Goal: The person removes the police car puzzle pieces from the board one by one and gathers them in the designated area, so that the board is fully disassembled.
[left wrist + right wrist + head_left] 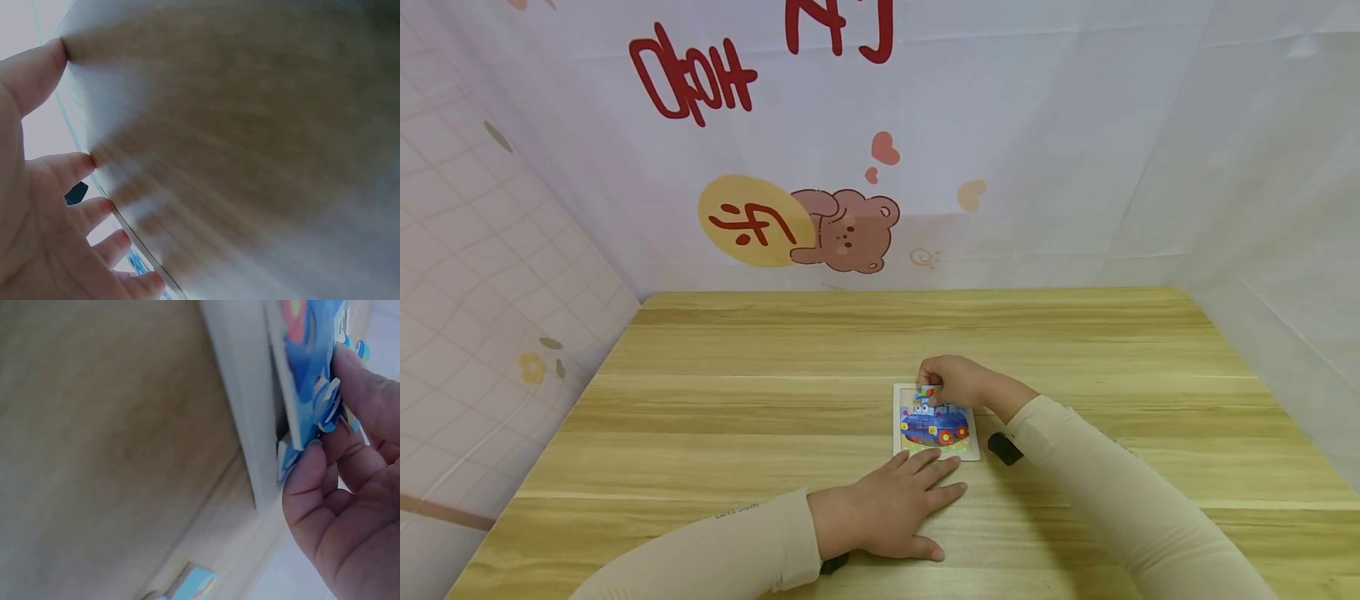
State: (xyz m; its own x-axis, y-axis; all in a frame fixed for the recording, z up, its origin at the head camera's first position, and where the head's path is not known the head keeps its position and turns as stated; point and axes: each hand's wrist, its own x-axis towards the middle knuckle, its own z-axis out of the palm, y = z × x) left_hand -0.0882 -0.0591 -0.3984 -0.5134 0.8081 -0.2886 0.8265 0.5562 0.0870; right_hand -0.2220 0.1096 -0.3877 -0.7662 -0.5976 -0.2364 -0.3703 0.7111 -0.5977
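A small jigsaw puzzle (934, 427) with a blue cartoon car lies in a white-rimmed tray (973, 442) on the wooden table. At the tray's upper edge my right hand (958, 382) pinches a puzzle piece (331, 406) between thumb and fingers, tilted above the others. That piece's full outline is partly hidden by the fingertips. My left hand (898, 504) rests palm down with spread, straight fingers, its fingertips touching the tray's near edge. In the left wrist view, the fingers (94, 212) lie along that edge.
A loose puzzle piece (195, 582) lies on the table beyond the tray in the right wrist view. A black object (1004, 448) is beside the right forearm, and another dark bit (835, 563) shows under the left wrist. A printed cloth wall (1037, 167) stands behind the table (737, 400).
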